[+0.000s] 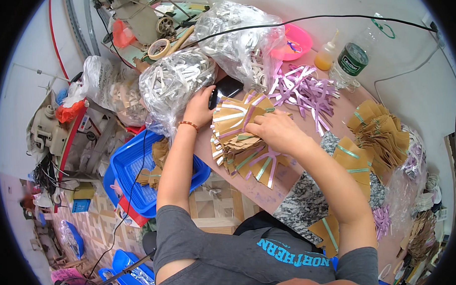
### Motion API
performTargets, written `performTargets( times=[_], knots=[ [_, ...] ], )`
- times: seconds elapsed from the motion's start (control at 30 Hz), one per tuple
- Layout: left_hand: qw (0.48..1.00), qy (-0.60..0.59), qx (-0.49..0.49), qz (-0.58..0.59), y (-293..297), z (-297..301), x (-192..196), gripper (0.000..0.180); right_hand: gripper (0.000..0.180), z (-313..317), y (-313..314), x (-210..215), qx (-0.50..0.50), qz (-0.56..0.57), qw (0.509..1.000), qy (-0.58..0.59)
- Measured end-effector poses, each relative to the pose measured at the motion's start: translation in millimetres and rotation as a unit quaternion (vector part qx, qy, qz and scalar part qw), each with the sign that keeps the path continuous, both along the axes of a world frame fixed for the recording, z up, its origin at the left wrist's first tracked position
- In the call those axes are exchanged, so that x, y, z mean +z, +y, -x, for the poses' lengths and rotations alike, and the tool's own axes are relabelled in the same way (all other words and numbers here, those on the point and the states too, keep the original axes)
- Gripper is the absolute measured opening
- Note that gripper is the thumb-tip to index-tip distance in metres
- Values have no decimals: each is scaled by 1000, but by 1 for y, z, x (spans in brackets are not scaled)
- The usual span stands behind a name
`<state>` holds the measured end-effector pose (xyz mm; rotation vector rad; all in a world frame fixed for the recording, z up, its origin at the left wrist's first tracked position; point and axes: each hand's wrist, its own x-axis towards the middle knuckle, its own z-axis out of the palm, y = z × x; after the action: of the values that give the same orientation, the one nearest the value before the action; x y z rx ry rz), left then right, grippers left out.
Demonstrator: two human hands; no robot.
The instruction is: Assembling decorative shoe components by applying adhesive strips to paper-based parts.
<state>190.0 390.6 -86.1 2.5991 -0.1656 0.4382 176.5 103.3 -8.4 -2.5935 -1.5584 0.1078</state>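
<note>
My left hand (199,108), with a beaded bracelet at the wrist, is at the near left end of a flat black phone-like object (229,86), fingers and thumb closed about its edge. My right hand (279,129) lies over a fanned stack of brown flat pieces (232,123), its bent fingers pressed on the upper pieces. Purple, silver and green ribbon strips cross these pieces. Part of the stack is hidden under the right hand. Just beyond it lies a loose heap of purple strips (306,92).
Clear bags of silver strips (178,76) stand behind my left hand. A pink bowl (297,42), a glue bottle (325,56) and a plastic bottle (353,60) stand at the back. More brown pieces (381,137) lie right; a blue basket (133,171) stands left.
</note>
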Motion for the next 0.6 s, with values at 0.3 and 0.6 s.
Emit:
performTargets(
  times=[0.3, 0.6],
  knots=[
    [997, 38, 64, 21, -12, -39, -21, 44, 19, 3, 0, -3, -3, -43, 999, -16],
    [996, 61, 43, 55, -15, -28, 0, 61, 23, 3, -2, -7, -1, -60, 998, -24]
  ],
)
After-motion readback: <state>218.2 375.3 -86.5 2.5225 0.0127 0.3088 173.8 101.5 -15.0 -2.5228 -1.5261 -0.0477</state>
